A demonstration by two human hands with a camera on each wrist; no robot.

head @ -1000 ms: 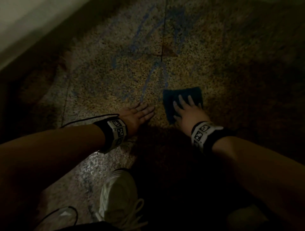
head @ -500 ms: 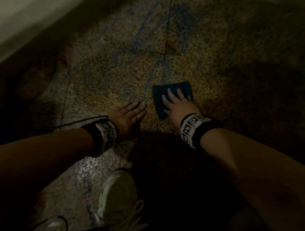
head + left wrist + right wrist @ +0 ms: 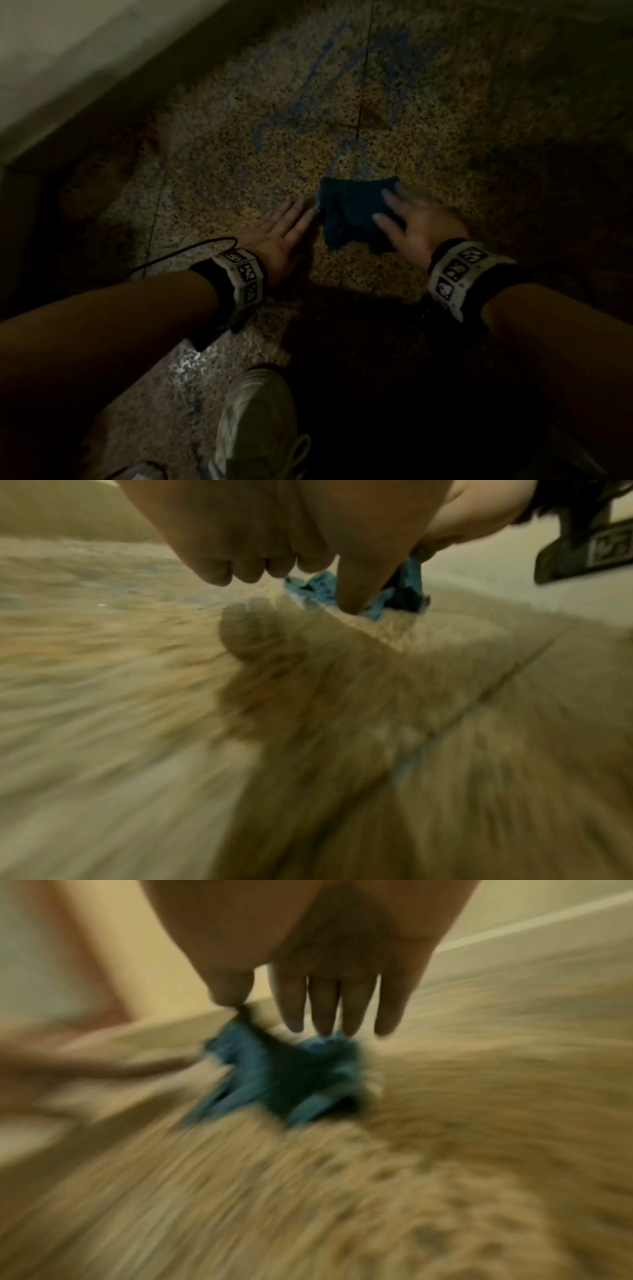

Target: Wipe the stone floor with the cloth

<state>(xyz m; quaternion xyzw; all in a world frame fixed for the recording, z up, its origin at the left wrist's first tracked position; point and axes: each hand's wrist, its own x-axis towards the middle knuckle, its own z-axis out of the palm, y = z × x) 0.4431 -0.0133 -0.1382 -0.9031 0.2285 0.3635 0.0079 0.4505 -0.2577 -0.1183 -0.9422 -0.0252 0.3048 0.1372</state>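
Stone floor [image 3: 239,178]: speckled, dim, corners lost in shadow. Right hand [image 3: 416,222]: blurred, fingers extended over the cloth's right edge, gripping nothing. Left hand [image 3: 279,236]: flat, fingers straight, beside cloth. Cloth [image 3: 352,212]: blue, crumpled, lying between the hands.

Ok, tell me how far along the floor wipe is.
Partway at most. Blue streaks still mark the stone floor beyond the cloth, so that patch is left. In hand: the right hand, fingers straight, is over the crumpled cloth's right edge; contact is too blurred to judge. The left hand lies flat on the floor beside it. Nothing looks plainly finished in this dim light.
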